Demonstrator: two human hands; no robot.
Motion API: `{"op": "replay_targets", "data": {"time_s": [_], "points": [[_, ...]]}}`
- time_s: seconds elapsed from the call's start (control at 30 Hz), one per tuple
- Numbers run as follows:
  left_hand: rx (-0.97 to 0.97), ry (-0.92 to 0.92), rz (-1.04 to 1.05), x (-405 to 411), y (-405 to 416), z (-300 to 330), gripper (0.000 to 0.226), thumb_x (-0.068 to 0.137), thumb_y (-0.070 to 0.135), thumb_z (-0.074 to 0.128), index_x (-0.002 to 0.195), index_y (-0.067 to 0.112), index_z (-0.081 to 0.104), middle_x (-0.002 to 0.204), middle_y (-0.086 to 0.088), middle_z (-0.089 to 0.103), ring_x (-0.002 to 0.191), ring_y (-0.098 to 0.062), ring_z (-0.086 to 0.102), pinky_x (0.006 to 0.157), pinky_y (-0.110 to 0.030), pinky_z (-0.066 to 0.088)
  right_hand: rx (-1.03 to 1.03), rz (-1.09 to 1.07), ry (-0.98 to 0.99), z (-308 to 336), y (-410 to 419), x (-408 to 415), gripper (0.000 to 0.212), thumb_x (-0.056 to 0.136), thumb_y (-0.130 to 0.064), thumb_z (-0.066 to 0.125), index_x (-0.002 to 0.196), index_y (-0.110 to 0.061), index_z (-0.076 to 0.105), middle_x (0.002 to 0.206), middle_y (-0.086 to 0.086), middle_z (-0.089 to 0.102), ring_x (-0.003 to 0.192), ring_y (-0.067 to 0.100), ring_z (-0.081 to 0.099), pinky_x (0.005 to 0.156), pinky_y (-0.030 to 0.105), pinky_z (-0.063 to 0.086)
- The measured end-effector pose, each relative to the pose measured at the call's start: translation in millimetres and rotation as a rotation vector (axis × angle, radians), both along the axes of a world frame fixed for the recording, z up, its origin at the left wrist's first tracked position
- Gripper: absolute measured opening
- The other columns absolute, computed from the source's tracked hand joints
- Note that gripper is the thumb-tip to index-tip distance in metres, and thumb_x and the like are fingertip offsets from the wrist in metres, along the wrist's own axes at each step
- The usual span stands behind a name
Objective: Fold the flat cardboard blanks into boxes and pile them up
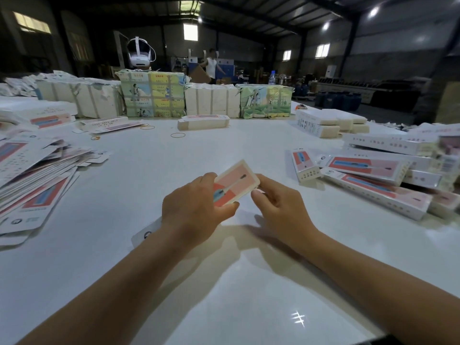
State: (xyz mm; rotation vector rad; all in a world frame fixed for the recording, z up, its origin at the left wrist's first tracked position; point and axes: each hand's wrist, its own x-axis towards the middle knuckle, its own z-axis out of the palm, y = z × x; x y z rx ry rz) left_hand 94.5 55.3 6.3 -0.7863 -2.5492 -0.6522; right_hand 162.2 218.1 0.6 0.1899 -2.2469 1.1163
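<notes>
A long pink-and-white cardboard box with a blue toothbrush picture is held above the white table, its far end pointing away from me. My left hand grips its middle, thumb underneath and fingers curled over the top. My right hand pinches the far right corner of the same box. The box's near white end shows under my left wrist. A fanned heap of flat blanks lies at the left. Folded boxes are piled at the right.
Wrapped bundles of blanks line the far side of the table, with a white headset on top. One bundle lies in the middle, rubber bands near it. A person stands far behind.
</notes>
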Motion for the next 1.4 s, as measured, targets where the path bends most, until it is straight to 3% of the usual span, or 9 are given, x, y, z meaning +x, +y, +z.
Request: {"op": "replay_targets", "data": {"time_s": [0.17,0.33,0.43,0.57,0.73,0.93,1.1,1.27,1.4], "points": [[-0.139,-0.021,-0.055,-12,-14,5,0.055,0.076,0.062,0.061,0.119,0.030,0.047,0.117,0.010,0.060,0.072,-0.010,0.056,0.057,-0.018,0.046,0.271,-0.031,-0.071,-3,6,-3,0.047,0.087,-0.017,0.061,0.133,-0.017,0.054,0.134,-0.005,0.055,0.117,0.004,0.049,0.097,0.018,0.038],[-0.321,-0.033,-0.088,-28,-25,12,0.061,0.066,0.075,0.058,0.115,0.041,0.044,0.097,0.022,0.053,0.063,-0.005,0.053,0.051,-0.009,0.039,0.399,0.039,-0.174,0,1,-8,0.105,0.085,-0.028,0.068,0.139,-0.048,-0.019,0.155,-0.019,-0.016,0.142,0.001,-0.007,0.111,0.013,0.000],[-0.352,-0.100,-0.248,-41,-24,1,0.068,0.050,0.092,0.043,0.097,0.043,0.044,0.085,0.024,0.057,0.069,-0.004,0.061,0.059,-0.015,0.049,0.526,0.099,-0.144,2,7,-3,0.089,0.083,-0.024,0.071,0.151,-0.023,0.014,0.158,0.007,0.011,0.143,0.025,0.010,0.118,0.044,0.019],[-0.177,-0.245,-0.428,-76,-24,-32,0.070,0.053,0.082,0.062,0.110,0.041,0.054,0.094,0.010,0.067,0.082,-0.015,0.066,0.074,-0.040,0.055,0.624,0.063,-0.097,-4,11,-4,0.070,0.081,-0.023,0.073,0.140,-0.004,0.040,0.128,0.024,0.048,0.116,0.036,0.042,0.096,0.047,0.042],[-0.174,0.061,-0.296,-115,-23,-64,0.079,0.065,0.075,0.056,0.135,0.048,0.034,0.131,0.014,0.047,0.113,-0.017,0.051,0.094,-0.044,0.043,0.368,-0.270,-0.004,29,54,-13,0.053,0.085,-0.027,0.068,0.133,-0.010,0.052,0.118,0.021,0.050,0.108,0.035,0.046,0.092,0.042,0.041],[-0.072,0.030,-0.244,-76,-6,-64,0.053,0.068,0.061,0.052,0.090,0.018,0.073,0.086,-0.001,0.068,0.076,-0.028,0.066,0.068,-0.037,0.048,0.239,-0.774,0.035,110,201,-5,0.035,0.092,-0.029,0.056,0.123,-0.012,0.056,0.119,0.012,0.046,0.105,0.023,0.047,0.094,0.033,0.043],[-0.116,0.004,-0.218,-53,4,-45,0.053,0.066,0.053,0.049,0.082,0.009,0.075,0.079,-0.011,0.067,0.069,-0.037,0.065,0.062,-0.045,0.049,0.353,-1.151,-0.313,105,285,31,0.032,0.093,-0.024,0.048,0.123,-0.020,0.055,0.130,0.013,0.041,0.112,0.029,0.043,0.096,0.048,0.041],[-0.022,-0.088,-0.230,-51,0,-44,0.037,0.063,0.061,0.049,0.087,0.037,0.063,0.088,-0.002,0.064,0.084,-0.034,0.062,0.074,-0.055,0.049,0.405,-1.187,-0.486,109,288,41,0.038,0.093,-0.022,0.047,0.130,-0.020,0.054,0.139,0.014,0.039,0.118,0.034,0.043,0.099,0.046,0.040],[0.006,-0.167,-0.245,-44,2,-37,0.037,0.061,0.064,0.046,0.087,0.041,0.059,0.090,-0.001,0.063,0.090,-0.033,0.061,0.080,-0.053,0.048,0.495,-1.006,-0.228,137,242,26,0.045,0.094,-0.022,0.048,0.139,-0.018,0.045,0.150,0.010,0.032,0.137,0.029,0.026,0.112,0.052,0.023]]}}
